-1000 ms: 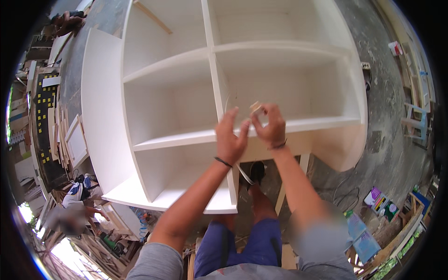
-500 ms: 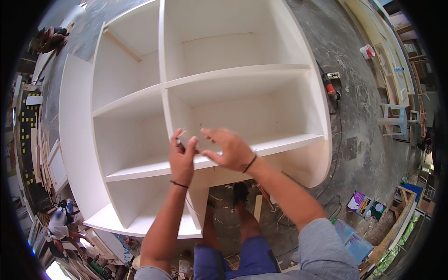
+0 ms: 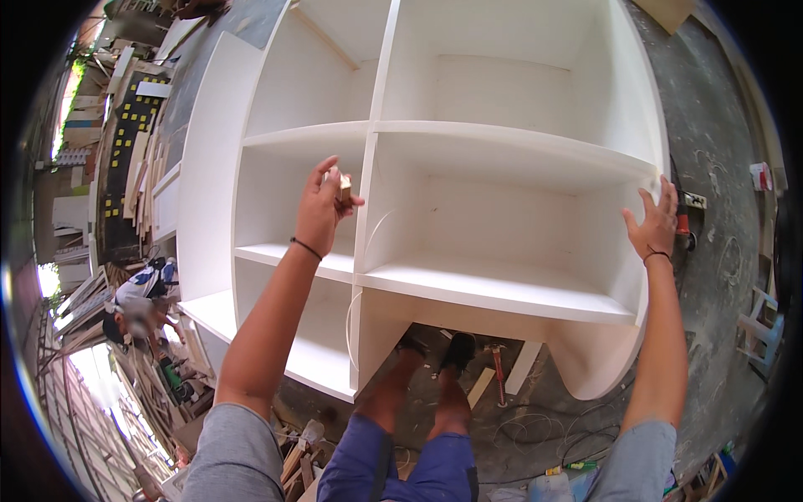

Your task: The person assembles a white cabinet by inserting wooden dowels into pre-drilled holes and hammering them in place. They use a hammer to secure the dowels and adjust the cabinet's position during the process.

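A large white shelving cabinet (image 3: 502, 213) lies before me, its open compartments facing up. My left hand (image 3: 319, 209) is raised above the upright divider (image 3: 365, 201), its fingers closed round a small brown-and-whitish block (image 3: 344, 191) whose kind I cannot make out. From the divider's edge, a thin pale strip (image 3: 350, 330) curls loosely. Far to the right, my right hand (image 3: 655, 222) has its fingers spread and lies at the edge of the cabinet's right side panel; nothing is held in it.
A hammer (image 3: 499, 376) and wood strips (image 3: 523, 368) lie on the floor near my feet. An orange power tool (image 3: 682, 222) sits beyond the right panel. At the left, another person (image 3: 138, 305) bends among timber pieces. A pale blue stool (image 3: 759, 330) stands far right.
My hands were close together over the middle shelf. Now the right has swung out to the right panel, and the left has risen with the small block. My view has shifted leftward.
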A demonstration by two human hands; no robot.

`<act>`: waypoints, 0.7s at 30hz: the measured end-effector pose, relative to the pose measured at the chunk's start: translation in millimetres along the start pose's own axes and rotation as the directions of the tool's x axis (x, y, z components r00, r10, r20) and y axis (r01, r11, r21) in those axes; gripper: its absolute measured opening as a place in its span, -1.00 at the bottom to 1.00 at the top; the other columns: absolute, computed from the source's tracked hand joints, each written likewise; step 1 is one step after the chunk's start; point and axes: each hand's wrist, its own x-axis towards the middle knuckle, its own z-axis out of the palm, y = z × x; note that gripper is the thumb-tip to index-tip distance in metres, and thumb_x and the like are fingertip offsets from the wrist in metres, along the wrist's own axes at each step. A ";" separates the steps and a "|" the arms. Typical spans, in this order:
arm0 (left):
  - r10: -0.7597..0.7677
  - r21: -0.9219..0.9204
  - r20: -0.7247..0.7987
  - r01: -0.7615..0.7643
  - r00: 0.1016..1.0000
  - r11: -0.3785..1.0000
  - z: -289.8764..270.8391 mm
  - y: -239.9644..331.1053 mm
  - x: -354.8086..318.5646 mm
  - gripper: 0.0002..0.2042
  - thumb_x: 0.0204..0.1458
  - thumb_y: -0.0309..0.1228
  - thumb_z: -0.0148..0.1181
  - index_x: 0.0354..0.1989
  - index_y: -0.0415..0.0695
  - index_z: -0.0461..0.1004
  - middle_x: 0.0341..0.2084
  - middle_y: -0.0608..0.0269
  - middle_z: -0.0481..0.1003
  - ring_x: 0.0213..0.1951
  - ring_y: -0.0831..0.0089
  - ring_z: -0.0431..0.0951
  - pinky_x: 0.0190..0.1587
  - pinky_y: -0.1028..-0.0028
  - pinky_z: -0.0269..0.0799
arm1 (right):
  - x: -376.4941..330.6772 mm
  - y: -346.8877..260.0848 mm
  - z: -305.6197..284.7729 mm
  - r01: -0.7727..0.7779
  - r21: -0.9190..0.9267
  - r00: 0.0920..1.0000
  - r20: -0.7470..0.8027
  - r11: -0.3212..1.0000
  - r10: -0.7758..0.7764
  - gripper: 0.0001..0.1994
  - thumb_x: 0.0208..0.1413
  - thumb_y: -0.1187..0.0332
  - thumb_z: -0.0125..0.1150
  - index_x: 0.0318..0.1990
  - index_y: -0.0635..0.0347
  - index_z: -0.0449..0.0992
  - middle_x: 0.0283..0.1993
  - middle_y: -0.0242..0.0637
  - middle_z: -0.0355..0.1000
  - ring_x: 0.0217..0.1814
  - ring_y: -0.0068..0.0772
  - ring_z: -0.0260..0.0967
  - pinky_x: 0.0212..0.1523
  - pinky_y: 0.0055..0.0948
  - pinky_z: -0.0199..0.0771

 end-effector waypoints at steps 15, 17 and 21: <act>-0.120 0.161 0.196 0.089 0.973 0.983 14.3 58.2 93.9 -0.49 0.20 -0.32 0.09 0.25 -0.20 0.08 -0.09 -0.01 0.47 -0.03 0.35 0.56 -0.08 0.54 0.53 | 4.4 0.0 -19.0 0.041 0.134 0.992 0.113 0.990 -0.057 -0.65 -0.05 0.14 0.37 -0.15 0.13 0.57 0.10 -0.28 0.43 0.54 0.03 -0.22 0.35 -0.03 0.08; -0.222 0.309 0.231 0.145 0.947 0.940 20.1 70.1 104.2 -0.48 0.21 -0.14 0.13 0.20 -0.19 0.16 -0.07 0.07 0.48 -0.04 0.41 0.56 -0.13 0.59 0.52 | 4.2 -0.7 -19.7 0.033 0.139 0.991 0.120 0.990 -0.050 -0.65 -0.07 0.14 0.38 -0.16 0.13 0.57 0.09 -0.28 0.43 0.54 0.02 -0.22 0.35 -0.03 0.09; -0.251 0.452 0.161 0.155 0.954 0.878 26.0 72.1 142.8 -0.51 0.13 0.06 0.17 -0.02 -0.11 0.38 -0.25 0.34 0.47 -0.30 0.61 0.48 -0.30 0.63 0.40 | 6.7 -1.5 -15.3 0.043 0.131 0.992 0.115 0.990 -0.058 -0.64 -0.09 0.14 0.39 -0.17 0.14 0.57 0.08 -0.28 0.43 0.54 0.02 -0.22 0.34 -0.03 0.13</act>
